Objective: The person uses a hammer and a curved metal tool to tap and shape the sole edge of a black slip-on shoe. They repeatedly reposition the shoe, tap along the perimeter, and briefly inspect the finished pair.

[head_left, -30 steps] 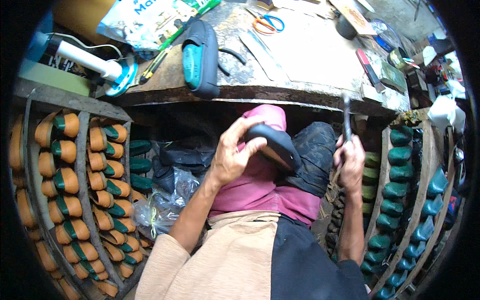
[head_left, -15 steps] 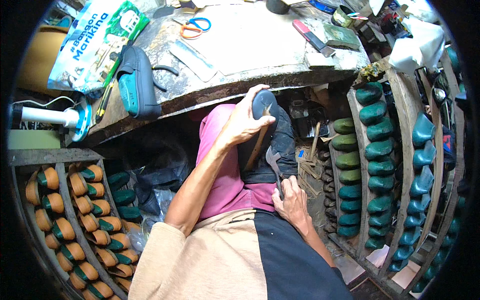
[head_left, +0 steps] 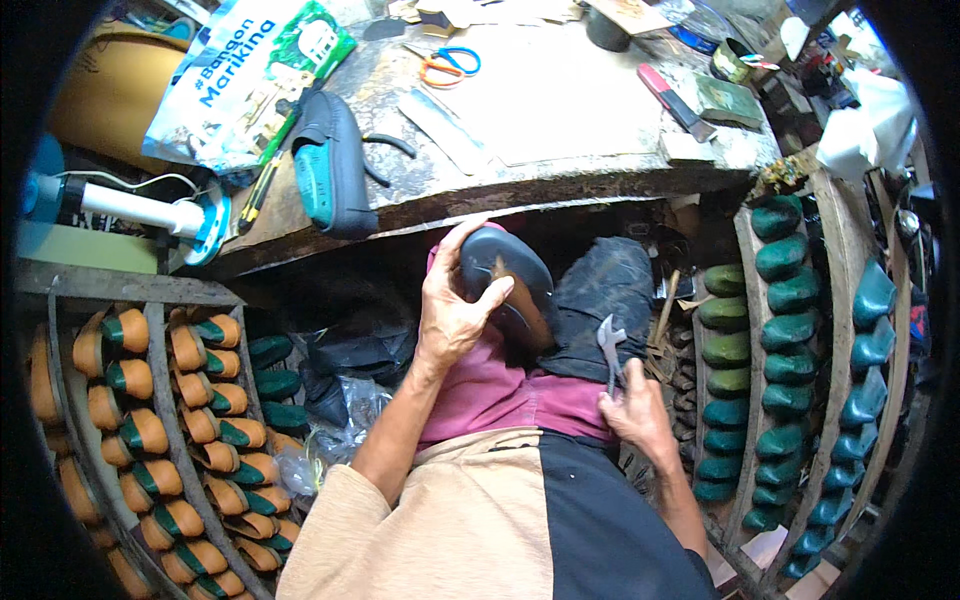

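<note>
Shoe (head_left: 520,265) at the centre of view, above my pink-clad thigh, gripped between the fingers and thumb of my left hand (head_left: 455,300). At its 4 o'clock, my right hand (head_left: 640,410) is closed around a wrench (head_left: 609,345), head toward 12 o'clock, apart from the shoe. On the bench (head_left: 540,105), a dark loafer (head_left: 347,170) rests at 10 o'clock beside pliers (head_left: 392,144), with scissors (head_left: 455,70) at 11. Orange shoes (head_left: 150,430) line a rack at 8 o'clock.

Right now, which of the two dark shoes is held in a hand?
The dark shoe gripped by the left hand; the other shoe, teal at its opening, rests on the workbench.
</note>
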The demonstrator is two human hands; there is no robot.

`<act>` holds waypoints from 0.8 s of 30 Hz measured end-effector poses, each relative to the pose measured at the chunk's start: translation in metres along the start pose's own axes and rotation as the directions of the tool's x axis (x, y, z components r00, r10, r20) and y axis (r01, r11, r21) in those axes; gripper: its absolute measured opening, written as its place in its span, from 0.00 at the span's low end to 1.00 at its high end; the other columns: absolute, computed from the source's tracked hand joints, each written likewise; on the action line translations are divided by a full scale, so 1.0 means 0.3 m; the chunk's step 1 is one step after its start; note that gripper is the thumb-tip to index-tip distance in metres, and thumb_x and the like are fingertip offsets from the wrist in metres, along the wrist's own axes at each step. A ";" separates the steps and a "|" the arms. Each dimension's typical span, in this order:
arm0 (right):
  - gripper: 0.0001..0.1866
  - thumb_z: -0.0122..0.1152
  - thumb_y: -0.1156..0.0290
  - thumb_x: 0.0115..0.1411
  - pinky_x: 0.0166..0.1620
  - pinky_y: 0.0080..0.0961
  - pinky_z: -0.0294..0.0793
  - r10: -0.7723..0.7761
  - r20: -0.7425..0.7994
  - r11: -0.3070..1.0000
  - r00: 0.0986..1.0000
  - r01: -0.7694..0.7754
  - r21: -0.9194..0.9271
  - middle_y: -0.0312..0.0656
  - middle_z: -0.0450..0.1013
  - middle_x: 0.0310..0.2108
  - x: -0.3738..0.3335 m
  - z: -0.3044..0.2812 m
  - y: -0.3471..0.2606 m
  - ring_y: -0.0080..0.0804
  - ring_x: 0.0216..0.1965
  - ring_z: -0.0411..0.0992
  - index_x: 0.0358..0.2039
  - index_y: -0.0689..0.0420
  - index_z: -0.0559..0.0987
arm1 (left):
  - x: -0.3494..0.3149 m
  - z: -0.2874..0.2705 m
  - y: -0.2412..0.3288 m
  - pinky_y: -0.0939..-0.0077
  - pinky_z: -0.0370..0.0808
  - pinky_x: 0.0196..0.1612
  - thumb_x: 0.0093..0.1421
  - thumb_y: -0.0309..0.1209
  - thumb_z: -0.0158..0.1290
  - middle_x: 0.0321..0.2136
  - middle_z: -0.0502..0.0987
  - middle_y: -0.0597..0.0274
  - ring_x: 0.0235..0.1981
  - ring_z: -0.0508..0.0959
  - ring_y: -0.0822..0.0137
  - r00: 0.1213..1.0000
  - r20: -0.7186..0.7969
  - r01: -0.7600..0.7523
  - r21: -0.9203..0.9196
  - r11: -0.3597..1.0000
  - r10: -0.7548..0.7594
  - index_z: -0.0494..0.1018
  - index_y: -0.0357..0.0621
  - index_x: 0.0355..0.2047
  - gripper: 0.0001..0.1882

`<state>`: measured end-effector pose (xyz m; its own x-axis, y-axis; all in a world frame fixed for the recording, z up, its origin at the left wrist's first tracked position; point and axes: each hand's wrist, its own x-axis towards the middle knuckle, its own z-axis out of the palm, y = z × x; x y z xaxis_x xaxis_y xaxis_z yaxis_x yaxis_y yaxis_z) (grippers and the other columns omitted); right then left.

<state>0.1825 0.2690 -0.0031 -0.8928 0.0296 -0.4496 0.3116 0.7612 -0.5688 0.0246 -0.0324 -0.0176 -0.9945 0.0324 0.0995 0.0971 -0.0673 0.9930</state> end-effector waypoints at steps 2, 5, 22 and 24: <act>0.18 0.71 0.76 0.70 0.24 0.35 0.78 0.200 0.173 0.870 0.964 -0.256 0.422 0.40 0.76 0.22 -0.008 -0.049 -0.015 0.31 0.19 0.79 0.42 0.59 0.66 | -0.057 -0.022 0.008 0.69 0.78 0.67 0.62 0.18 0.73 0.59 0.79 0.61 0.59 0.80 0.68 0.989 -0.148 -0.006 -0.138 0.990 -0.014 0.69 0.45 0.77 0.44; 0.17 0.69 0.78 0.72 0.20 0.28 0.74 0.104 0.196 0.853 0.975 -0.189 0.487 0.40 0.76 0.23 -0.027 -0.031 -0.071 0.26 0.17 0.76 0.40 0.57 0.65 | -0.117 -0.054 0.015 0.71 0.79 0.63 0.65 0.19 0.72 0.56 0.79 0.64 0.53 0.80 0.71 0.954 -0.266 0.080 -0.210 0.974 -0.136 0.67 0.45 0.76 0.42; 0.15 0.70 0.63 0.77 0.34 0.25 0.67 -0.115 0.496 0.865 0.860 -0.159 0.477 0.26 0.72 0.28 0.036 -0.049 -0.311 0.16 0.31 0.65 0.54 0.60 0.88 | -0.126 -0.030 0.064 0.77 0.75 0.63 0.79 0.27 0.55 0.53 0.83 0.61 0.52 0.82 0.74 0.968 -0.069 0.173 -0.509 0.843 -0.241 0.71 0.34 0.70 0.22; 0.15 0.70 0.64 0.78 0.36 0.24 0.69 -0.097 0.545 0.875 0.833 -0.190 0.446 0.27 0.73 0.30 0.039 -0.079 -0.318 0.16 0.32 0.67 0.57 0.60 0.88 | -0.138 -0.022 0.076 0.76 0.77 0.61 0.79 0.29 0.58 0.52 0.85 0.60 0.51 0.83 0.74 0.963 -0.050 0.197 -0.546 0.814 -0.267 0.73 0.33 0.67 0.21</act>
<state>0.1348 0.2122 0.0622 -0.5965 -0.4018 -0.6948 0.5875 0.3713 -0.7191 0.0678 -0.0419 0.0006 -0.9851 -0.0003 -0.1721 -0.1383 -0.5932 0.7930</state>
